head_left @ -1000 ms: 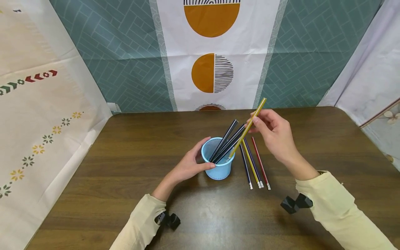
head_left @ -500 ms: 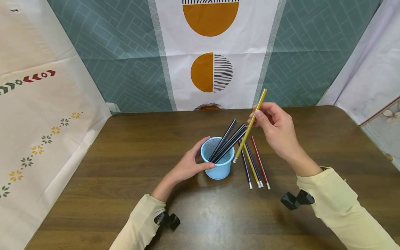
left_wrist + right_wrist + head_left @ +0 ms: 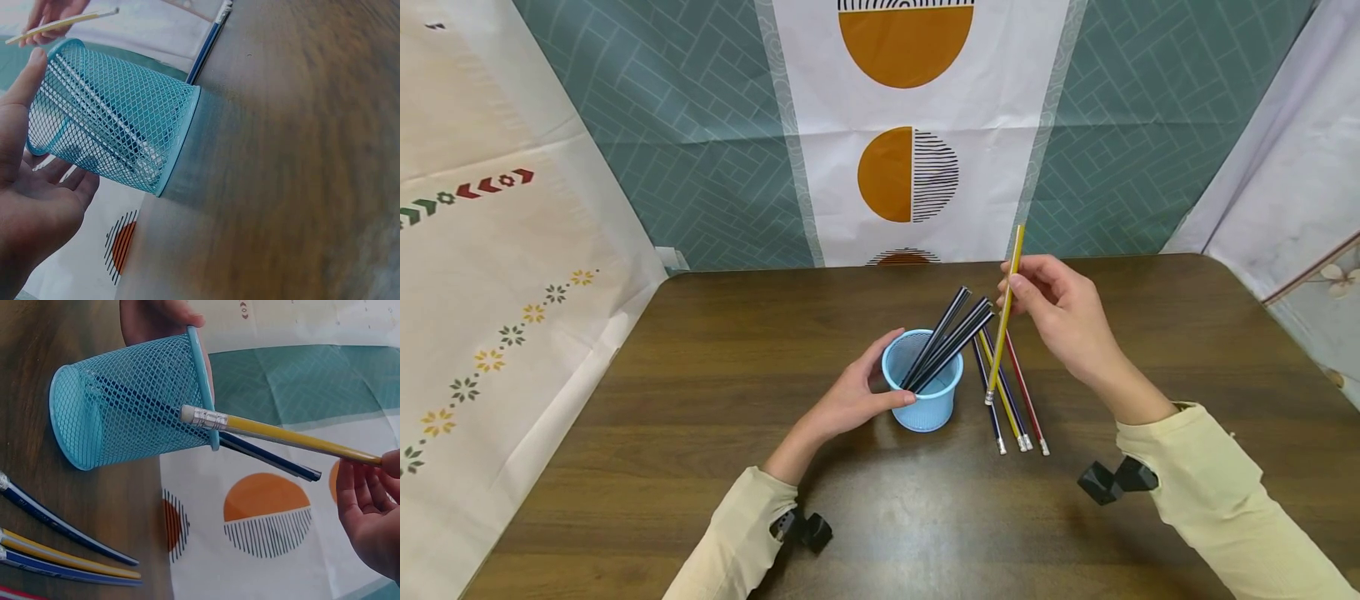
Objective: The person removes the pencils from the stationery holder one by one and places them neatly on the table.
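Note:
My left hand (image 3: 857, 396) grips a light blue mesh pencil cup (image 3: 925, 412) round its left side, thumb near the rim. Several dark striped pencils (image 3: 946, 343) lean to the right inside the cup. Between thumb and fingers, my right hand (image 3: 1060, 312) pinches a yellow pencil (image 3: 1006, 321), its white eraser end pointing down. That pencil is outside the cup, to the right of its rim. In the right wrist view the eraser end (image 3: 203, 416) overlaps the cup's rim, and the mesh cup (image 3: 134, 403) shows the dark pencils through its wall.
On the brown wooden table (image 3: 715, 400), right of the cup, lie a red pencil (image 3: 1026, 392), a yellow one (image 3: 1012, 421) and two dark blue ones, eraser ends toward me. A patterned cloth (image 3: 700, 167) hangs behind the table's far edge.
The yellow pencil's lower end has come up out of the cup and moved right, past the rim. The pencil now stands more upright. My left hand and the cup stay in place.

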Action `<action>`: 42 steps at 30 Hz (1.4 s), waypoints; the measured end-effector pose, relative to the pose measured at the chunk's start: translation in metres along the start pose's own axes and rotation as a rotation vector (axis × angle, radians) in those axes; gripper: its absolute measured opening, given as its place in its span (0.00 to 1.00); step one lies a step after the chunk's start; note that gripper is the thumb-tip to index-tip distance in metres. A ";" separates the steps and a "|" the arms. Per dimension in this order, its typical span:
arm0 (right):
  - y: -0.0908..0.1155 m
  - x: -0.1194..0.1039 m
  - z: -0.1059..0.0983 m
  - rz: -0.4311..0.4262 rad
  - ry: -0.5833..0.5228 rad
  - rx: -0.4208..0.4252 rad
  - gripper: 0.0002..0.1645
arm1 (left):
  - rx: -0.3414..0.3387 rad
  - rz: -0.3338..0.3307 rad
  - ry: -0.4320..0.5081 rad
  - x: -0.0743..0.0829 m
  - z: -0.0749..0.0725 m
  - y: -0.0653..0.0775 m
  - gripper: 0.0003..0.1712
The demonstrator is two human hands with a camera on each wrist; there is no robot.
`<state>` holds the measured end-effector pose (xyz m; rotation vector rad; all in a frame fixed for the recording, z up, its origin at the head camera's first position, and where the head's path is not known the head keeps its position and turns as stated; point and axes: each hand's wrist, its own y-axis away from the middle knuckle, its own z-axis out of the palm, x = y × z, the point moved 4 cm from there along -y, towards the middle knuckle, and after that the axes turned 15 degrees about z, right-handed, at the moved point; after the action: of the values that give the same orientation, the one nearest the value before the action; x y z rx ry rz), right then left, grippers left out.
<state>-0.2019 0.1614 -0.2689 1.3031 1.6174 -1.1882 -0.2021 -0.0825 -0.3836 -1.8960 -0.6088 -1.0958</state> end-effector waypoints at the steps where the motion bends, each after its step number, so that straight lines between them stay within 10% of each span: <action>1: 0.000 0.001 0.000 0.010 0.008 -0.007 0.12 | 0.000 0.001 -0.001 0.000 0.000 0.000 0.48; 42: -0.013 0.079 -0.016 0.294 0.287 -0.127 0.21 | 0.006 -0.014 -0.017 0.000 0.001 0.001 0.49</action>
<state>-0.2321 0.1994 -0.3344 1.6181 1.5974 -0.7360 -0.2010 -0.0822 -0.3842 -1.9001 -0.6351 -1.0868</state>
